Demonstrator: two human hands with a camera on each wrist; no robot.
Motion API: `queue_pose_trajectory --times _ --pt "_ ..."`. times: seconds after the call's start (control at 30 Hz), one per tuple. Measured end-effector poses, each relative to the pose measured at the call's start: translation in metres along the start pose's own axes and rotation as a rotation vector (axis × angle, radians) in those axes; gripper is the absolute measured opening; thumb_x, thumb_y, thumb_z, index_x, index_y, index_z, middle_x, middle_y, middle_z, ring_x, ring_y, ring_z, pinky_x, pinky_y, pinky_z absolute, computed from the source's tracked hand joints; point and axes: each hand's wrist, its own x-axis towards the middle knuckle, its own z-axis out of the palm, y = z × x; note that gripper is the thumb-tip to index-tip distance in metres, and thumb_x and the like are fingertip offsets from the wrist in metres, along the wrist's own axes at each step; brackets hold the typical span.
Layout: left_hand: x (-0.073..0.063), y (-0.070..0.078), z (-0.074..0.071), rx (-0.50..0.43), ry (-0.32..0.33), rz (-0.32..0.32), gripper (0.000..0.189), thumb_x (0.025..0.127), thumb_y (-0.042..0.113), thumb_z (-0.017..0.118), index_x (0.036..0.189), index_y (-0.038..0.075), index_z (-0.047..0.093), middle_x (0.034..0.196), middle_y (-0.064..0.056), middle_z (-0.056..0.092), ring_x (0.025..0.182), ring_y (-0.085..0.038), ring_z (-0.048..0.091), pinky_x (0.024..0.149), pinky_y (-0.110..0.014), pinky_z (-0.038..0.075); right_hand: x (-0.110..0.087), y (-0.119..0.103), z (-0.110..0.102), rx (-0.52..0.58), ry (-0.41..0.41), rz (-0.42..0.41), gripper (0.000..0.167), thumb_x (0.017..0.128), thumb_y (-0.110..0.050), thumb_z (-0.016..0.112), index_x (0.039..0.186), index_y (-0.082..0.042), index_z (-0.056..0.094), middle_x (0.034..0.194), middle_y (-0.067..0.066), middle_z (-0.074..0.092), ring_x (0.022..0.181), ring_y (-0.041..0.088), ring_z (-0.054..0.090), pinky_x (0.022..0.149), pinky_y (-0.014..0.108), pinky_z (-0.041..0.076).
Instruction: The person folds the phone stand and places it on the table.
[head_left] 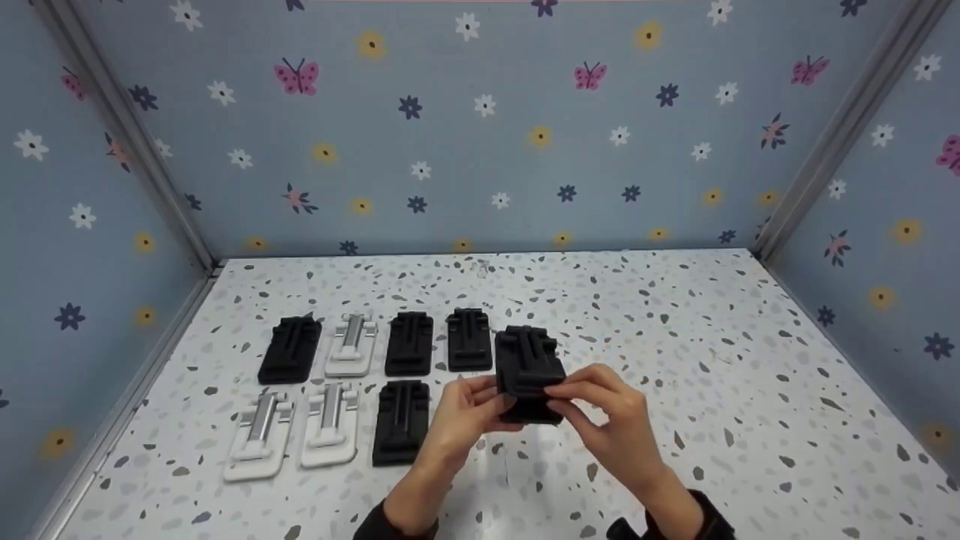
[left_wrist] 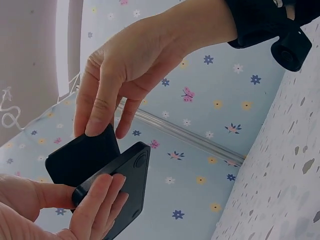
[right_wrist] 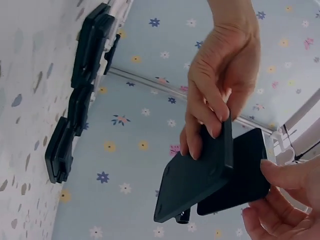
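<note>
A black folding phone stand (head_left: pixel 531 360) is held up in front of the body, over the table. My left hand (head_left: pixel 459 420) grips its base (left_wrist: pixel 132 185) along one edge, thumb on one side and fingers across the underside. My right hand (head_left: pixel 616 420) pinches the edge of the stand's holder plate (right_wrist: pixel 245 172) between thumb and fingers. In both wrist views the plate is swung out at an angle from the base. Round feet show on the base's underside in the left wrist view.
Left of my hands, folded phone stands lie in two rows on the speckled table (head_left: pixel 675 315). Several are black, such as one black stand (head_left: pixel 401 424) nearest my left forearm; others are white, like the white stand (head_left: pixel 259 439) at front left. Flower-patterned panels (head_left: pixel 480 150) enclose the table.
</note>
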Motion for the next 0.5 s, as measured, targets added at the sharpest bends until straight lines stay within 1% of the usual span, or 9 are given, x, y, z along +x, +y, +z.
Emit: queue_pose_trajectory --times 0.07,0.13,0.2,0.27,0.33,0.4,0.5 --pt "0.0 0.0 0.0 -0.005 0.0 0.001 0.036 0.084 -0.006 0.052 0.114 -0.023 0.041 0.104 -0.031 0.056 0.088 -0.031 0.061 0.068 -0.034 0.055 0.007 -0.004 -0.005 0.064 0.011 0.068 0.025 0.066 0.012 0.07 0.087 -0.003 0.068 0.08 0.003 0.06 0.073 0.014 0.057 0.066 0.018 0.05" --pt "-0.001 0.001 0.0 -0.008 0.001 0.003 0.036 0.084 -0.005 0.052 0.114 -0.023 0.041 0.103 -0.03 0.057 0.087 -0.031 0.061 0.068 -0.034 0.055 0.014 -0.006 -0.008 0.106 0.044 0.14 0.022 0.069 0.013 0.067 0.087 0.001 0.066 0.08 0.006 0.061 0.074 0.015 0.058 0.067 0.02 0.051" --pt "-0.001 0.001 0.001 -0.009 0.003 0.004 0.036 0.084 -0.005 0.053 0.114 -0.022 0.042 0.103 -0.029 0.057 0.086 -0.031 0.062 0.068 -0.035 0.055 0.018 -0.004 -0.009 0.105 0.083 0.223 0.017 0.073 0.011 0.064 0.089 0.003 0.065 0.082 0.009 0.062 0.076 0.017 0.059 0.068 0.021 0.051" --pt "-0.001 0.002 0.001 -0.009 0.006 0.002 0.036 0.084 -0.005 0.052 0.114 -0.022 0.042 0.102 -0.029 0.058 0.086 -0.031 0.062 0.068 -0.035 0.055 0.019 0.005 -0.007 0.097 0.1 0.328 0.016 0.078 0.005 0.063 0.094 0.004 0.064 0.087 0.01 0.062 0.081 0.018 0.058 0.068 0.021 0.052" --pt "-0.001 0.002 0.001 -0.01 0.003 0.004 0.036 0.085 -0.006 0.052 0.114 -0.022 0.041 0.103 -0.029 0.057 0.086 -0.031 0.061 0.068 -0.035 0.055 0.017 0.015 -0.004 0.092 0.08 0.441 0.02 0.081 -0.002 0.063 0.1 0.004 0.061 0.093 0.011 0.061 0.085 0.019 0.057 0.069 0.022 0.052" --pt "-0.002 0.002 0.002 -0.012 0.003 0.005 0.036 0.085 -0.006 0.052 0.115 -0.022 0.041 0.103 -0.03 0.057 0.087 -0.031 0.061 0.068 -0.035 0.055 0.016 0.026 0.0 0.109 0.03 0.547 0.026 0.083 -0.009 0.062 0.106 0.003 0.059 0.098 0.011 0.06 0.088 0.02 0.057 0.069 0.023 0.052" --pt "-0.002 0.002 0.002 -0.013 0.002 0.004 0.036 0.085 -0.006 0.051 0.115 -0.022 0.04 0.104 -0.03 0.056 0.088 -0.031 0.061 0.068 -0.035 0.055 0.015 0.037 0.002 0.214 -0.082 0.682 0.034 0.086 -0.013 0.058 0.114 0.007 0.053 0.103 0.016 0.059 0.09 0.021 0.058 0.068 0.025 0.053"
